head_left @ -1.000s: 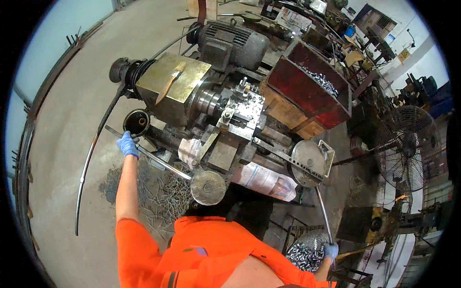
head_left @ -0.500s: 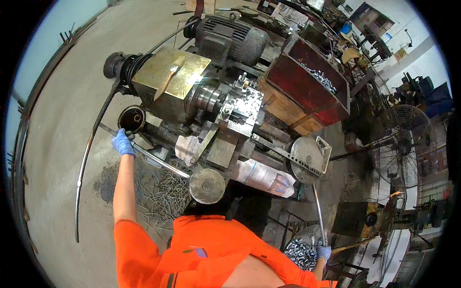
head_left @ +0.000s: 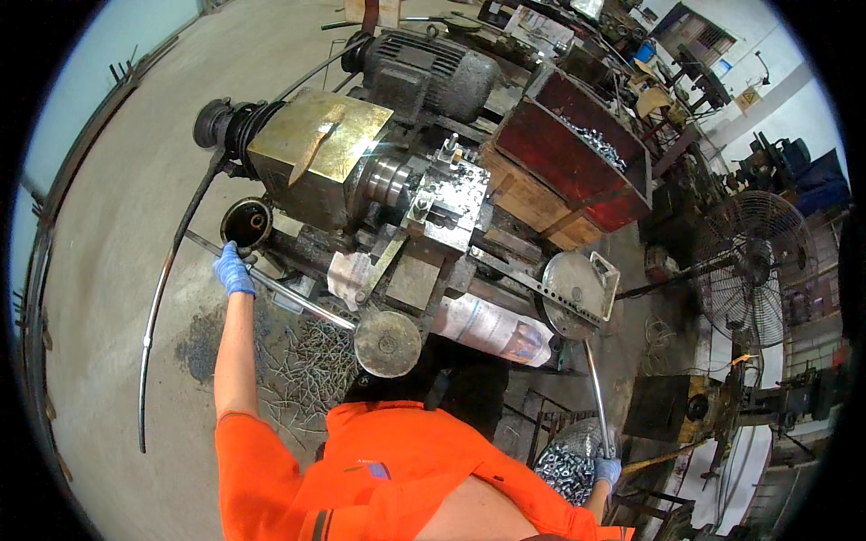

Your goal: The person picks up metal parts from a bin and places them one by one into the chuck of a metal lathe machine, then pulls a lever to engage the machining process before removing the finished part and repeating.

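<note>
My left hand (head_left: 234,270), in a blue glove, is closed around a long metal lever bar (head_left: 302,305) that runs to a round metal disc (head_left: 388,344) at the front of a lathe. Low on the right, my right hand (head_left: 607,472), also gloved, grips the lower end of a second metal lever (head_left: 596,388). That lever slants up to a larger round plate (head_left: 575,284). Between the levers stand the tool slide (head_left: 448,203), scattered with metal bits, and the shiny spindle chuck (head_left: 389,182). Both hands' fingertips are partly hidden.
A basket of small metal parts (head_left: 566,471) sits beside my right hand. Metal shavings (head_left: 316,365) lie on the floor at left. Behind are a motor (head_left: 428,77) and a dark red bin (head_left: 564,153). A brush (head_left: 314,153) rests on the brass-coloured cover; a fan (head_left: 756,269) stands right.
The view has shifted slightly, so the machine sits a little differently in the picture. Both hands keep their holds on the levers, with no clear lever movement.
</note>
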The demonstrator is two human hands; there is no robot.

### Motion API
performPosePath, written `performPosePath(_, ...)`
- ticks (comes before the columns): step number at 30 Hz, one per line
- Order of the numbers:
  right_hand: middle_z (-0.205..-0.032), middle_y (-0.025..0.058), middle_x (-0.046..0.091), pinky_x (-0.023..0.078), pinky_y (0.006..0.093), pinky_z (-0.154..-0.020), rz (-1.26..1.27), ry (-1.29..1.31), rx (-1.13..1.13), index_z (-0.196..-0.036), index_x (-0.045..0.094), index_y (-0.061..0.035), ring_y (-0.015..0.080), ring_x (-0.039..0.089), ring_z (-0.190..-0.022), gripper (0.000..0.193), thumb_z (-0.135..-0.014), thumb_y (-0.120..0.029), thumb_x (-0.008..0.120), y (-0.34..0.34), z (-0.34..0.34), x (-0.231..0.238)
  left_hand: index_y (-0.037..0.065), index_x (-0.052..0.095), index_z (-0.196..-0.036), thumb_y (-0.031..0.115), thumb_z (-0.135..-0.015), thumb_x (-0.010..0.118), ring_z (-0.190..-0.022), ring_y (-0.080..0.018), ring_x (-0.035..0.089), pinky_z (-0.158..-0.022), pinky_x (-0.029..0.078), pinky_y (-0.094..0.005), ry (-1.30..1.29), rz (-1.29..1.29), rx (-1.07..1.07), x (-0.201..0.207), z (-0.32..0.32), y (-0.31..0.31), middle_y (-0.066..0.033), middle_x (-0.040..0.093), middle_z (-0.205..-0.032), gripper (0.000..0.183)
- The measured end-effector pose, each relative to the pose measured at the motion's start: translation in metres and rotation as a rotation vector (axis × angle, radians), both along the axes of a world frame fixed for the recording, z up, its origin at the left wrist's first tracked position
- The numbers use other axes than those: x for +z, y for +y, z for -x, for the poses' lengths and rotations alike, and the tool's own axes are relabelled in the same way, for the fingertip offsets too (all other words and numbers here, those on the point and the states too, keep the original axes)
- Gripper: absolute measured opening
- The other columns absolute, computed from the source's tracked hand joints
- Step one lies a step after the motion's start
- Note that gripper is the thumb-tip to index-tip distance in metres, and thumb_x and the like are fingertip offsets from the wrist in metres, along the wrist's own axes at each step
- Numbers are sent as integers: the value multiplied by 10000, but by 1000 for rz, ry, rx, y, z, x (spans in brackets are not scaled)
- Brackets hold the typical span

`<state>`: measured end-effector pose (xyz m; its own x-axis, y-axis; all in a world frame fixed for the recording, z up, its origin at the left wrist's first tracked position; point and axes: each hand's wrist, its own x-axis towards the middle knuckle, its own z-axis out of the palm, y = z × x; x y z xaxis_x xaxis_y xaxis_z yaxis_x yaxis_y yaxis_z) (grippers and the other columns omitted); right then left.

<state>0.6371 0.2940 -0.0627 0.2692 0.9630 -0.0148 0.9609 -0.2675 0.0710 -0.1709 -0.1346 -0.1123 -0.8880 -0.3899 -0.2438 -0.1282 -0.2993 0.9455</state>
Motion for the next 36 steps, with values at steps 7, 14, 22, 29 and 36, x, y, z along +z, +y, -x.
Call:
performPosePath(7,-899,266,615,473,409,-786,37,-9,-67,-878,635,45,379,601,-886,502,-606,-367,728,-1,11,5,-67,539,-837,124,-804,569,-421,-213,569,-350,472,-313,9,25,22,3,-1,0,-145,597,-611,196)
performPosePath(14,-966,246,616,485,397,-801,71,-59,-61,-958,615,45,365,602,-914,659,-592,-492,722,3,-9,-7,-70,542,-818,118,-804,569,-406,-213,561,-344,455,-306,14,15,20,1,2,0,-153,599,-611,191)
performPosePath(22,-940,247,617,474,423,-784,81,-84,-42,-965,627,8,371,593,-922,566,-601,-414,724,-5,3,1,-77,539,-832,117,-805,569,-402,-214,562,-346,463,-309,31,-2,10,4,0,1,-163,607,-623,198)
performPosePath(29,-1034,215,596,461,416,-822,149,-95,-2,-1063,609,-66,369,557,-988,479,-713,-393,621,-17,24,19,-77,535,-860,117,-805,569,-410,-215,569,-360,479,-304,22,-10,1,7,-1,1,-167,610,-637,204)
performPosePath(36,-1053,206,591,454,424,-836,120,-72,-28,-1057,613,-74,368,552,-1000,502,-677,-400,651,-19,24,18,-67,526,-863,108,-810,564,-405,-213,562,-362,487,-306,16,-49,14,7,0,2,-149,603,-634,187)
